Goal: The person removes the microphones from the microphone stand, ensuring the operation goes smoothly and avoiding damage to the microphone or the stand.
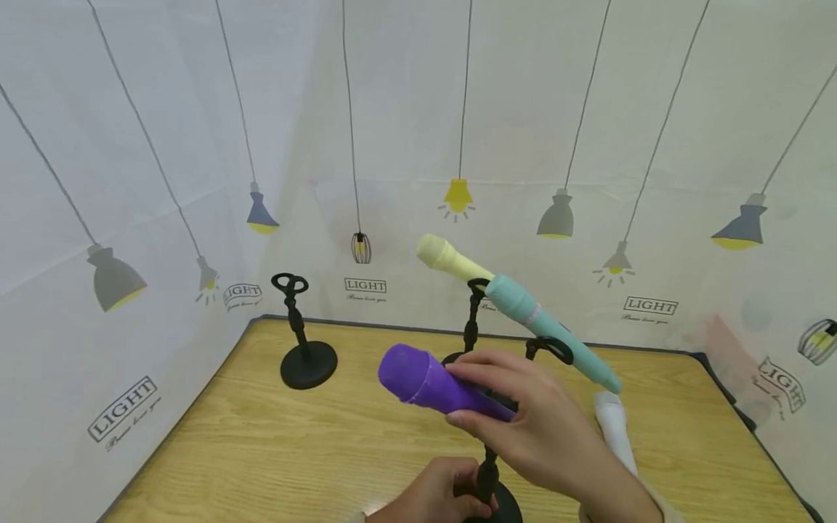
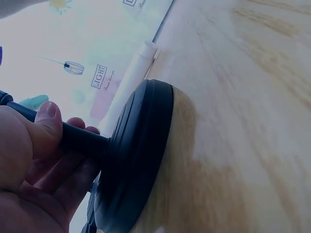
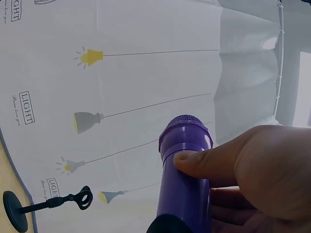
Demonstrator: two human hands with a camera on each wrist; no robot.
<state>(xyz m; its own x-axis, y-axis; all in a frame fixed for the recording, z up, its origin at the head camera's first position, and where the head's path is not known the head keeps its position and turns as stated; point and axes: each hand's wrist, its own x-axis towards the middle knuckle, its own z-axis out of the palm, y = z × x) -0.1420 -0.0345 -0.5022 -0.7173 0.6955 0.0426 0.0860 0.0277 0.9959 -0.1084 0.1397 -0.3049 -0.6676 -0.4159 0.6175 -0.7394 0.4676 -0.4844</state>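
My right hand (image 1: pixel 536 421) grips a purple microphone (image 1: pixel 410 376), its head pointing left and slightly up. In the right wrist view the thumb lies along the purple body (image 3: pixel 182 194), just below the mesh head, and a dark piece overlaps its lower end. Below it, my left hand (image 1: pixel 425 494) holds the post of a black microphone stand (image 1: pixel 487 476). The left wrist view shows thumb and fingers around that post, just above the round base (image 2: pixel 141 155), which is on the wooden table. The stand's top is mostly hidden behind my right hand.
A teal microphone (image 1: pixel 569 345) and a pale yellow one (image 1: pixel 451 258) rest tilted in black stands behind my right hand. A white microphone (image 1: pixel 615 428) lies at the right. Another black stand (image 1: pixel 309 365) is at the back left. A lamp-printed curtain (image 1: pixel 405 145) surrounds the table.
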